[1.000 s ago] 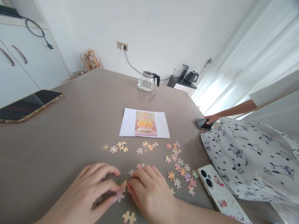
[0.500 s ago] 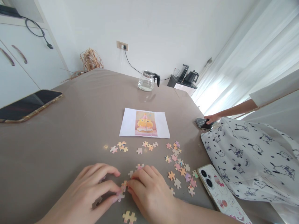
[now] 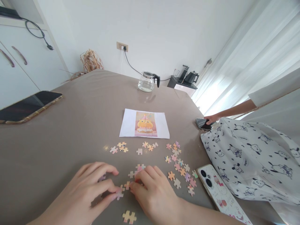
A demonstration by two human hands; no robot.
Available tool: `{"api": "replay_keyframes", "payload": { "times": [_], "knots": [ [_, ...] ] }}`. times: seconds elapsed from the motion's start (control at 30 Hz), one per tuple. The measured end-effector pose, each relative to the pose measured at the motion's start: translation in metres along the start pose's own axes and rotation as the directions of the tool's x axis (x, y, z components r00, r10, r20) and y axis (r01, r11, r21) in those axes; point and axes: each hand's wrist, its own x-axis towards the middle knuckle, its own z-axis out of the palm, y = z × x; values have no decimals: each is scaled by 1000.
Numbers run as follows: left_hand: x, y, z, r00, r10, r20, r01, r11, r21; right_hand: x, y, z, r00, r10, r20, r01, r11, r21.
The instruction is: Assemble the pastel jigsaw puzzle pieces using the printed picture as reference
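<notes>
On the grey-brown worktop (image 3: 70, 125), the white printed reference sheet (image 3: 144, 123) lies centre frame, scattered pastel cardboard puzzle pieces (image 3: 178, 164) below it, the clear glass kettle (image 3: 147, 82) above.

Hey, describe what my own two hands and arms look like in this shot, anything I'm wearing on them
Both the left hand and the right hand are bare: no gloves, rings, watch or bracelet show. The forearms are uncovered as far as the frame reaches, with no sleeve in view. Fingernails look short and unpainted.
</notes>
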Motion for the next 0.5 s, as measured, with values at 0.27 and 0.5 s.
{"api": "replay_keyframes", "payload": {
  "times": [0.27,0.5],
  "knots": [
    [0,3,-1,990,-138,27,139,990,-29,2,6,-11,998,5,66,-8,999,53],
    [0,-1,1,988,-153,31,155,987,-51,1,30,-51,986,154,65,-157,986,49]
  ]
}}
